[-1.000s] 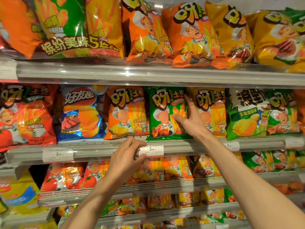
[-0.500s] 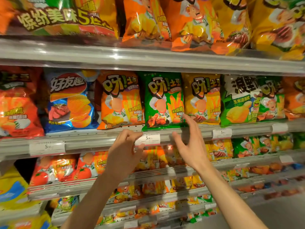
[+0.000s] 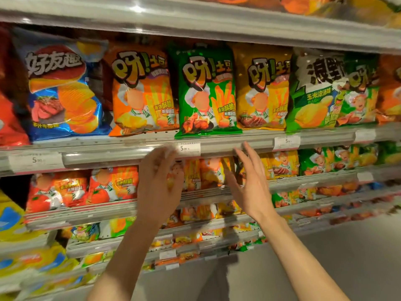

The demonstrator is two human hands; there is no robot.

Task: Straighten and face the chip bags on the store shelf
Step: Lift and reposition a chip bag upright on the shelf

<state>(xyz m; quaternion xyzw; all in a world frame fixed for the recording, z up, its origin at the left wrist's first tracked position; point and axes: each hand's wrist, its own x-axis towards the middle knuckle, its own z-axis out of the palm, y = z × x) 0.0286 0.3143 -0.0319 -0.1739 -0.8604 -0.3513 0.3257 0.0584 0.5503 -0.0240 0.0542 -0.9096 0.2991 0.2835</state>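
A row of chip bags stands upright on the middle shelf [image 3: 249, 144]: a blue bag [image 3: 63, 92], an orange bag [image 3: 143, 92], a green bag [image 3: 206, 92], a yellow-orange bag [image 3: 262, 90] and a green-and-white bag [image 3: 314, 92]. The green bag's bottom edge hangs slightly over the shelf lip. My left hand [image 3: 158, 185] and my right hand [image 3: 251, 185] hover just below that shelf's price rail, palms facing each other, fingers apart, holding nothing. Between them sit smaller orange bags [image 3: 204, 174] on the shelf below. The left hand is motion-blurred.
Price tags [image 3: 188, 148] clip to the rail. Red tomato bags [image 3: 71, 187] stand at the lower left, more small bags [image 3: 325, 161] at the lower right. Another shelf [image 3: 217, 20] of bags runs overhead. Grey floor [image 3: 347, 257] lies at the bottom right.
My right hand has left the green bag and dropped below the shelf rail. My left hand has come off the price tag and opened. The view has tilted down.
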